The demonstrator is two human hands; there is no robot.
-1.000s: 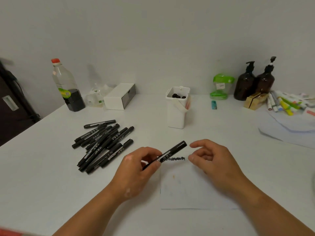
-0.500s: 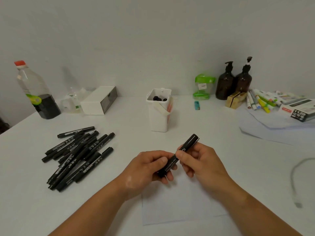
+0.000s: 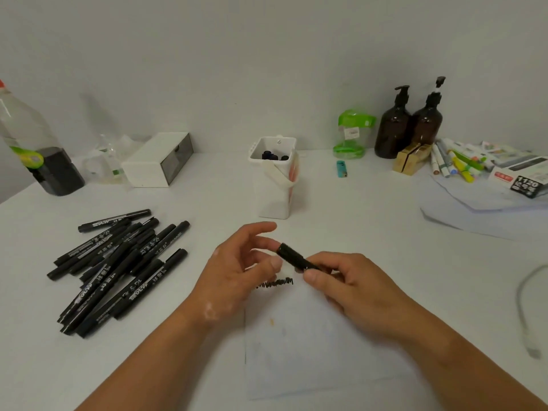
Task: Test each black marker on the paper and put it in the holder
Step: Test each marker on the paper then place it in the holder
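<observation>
My right hand (image 3: 353,289) grips a black marker (image 3: 295,258) just above the top edge of the paper (image 3: 311,351), with the marker's free end pointing up and left. My left hand (image 3: 237,274) hovers beside that end, fingers spread and relaxed, holding nothing. A short black scribble (image 3: 275,283) marks the paper below both hands. The white holder (image 3: 274,188) stands behind them with several black markers (image 3: 271,156) inside. A pile of black markers (image 3: 118,268) lies to the left on the table.
At the back left stand a plastic bottle (image 3: 35,149) and a white box (image 3: 157,161). A green container (image 3: 353,134), a lighter (image 3: 341,169), two brown pump bottles (image 3: 412,123) and coloured markers (image 3: 456,164) sit back right. A cable (image 3: 530,307) curls at the right edge.
The marker has passed from my left hand to my right hand. My left hand has let go and opened, and the scribble shows again below the hands.
</observation>
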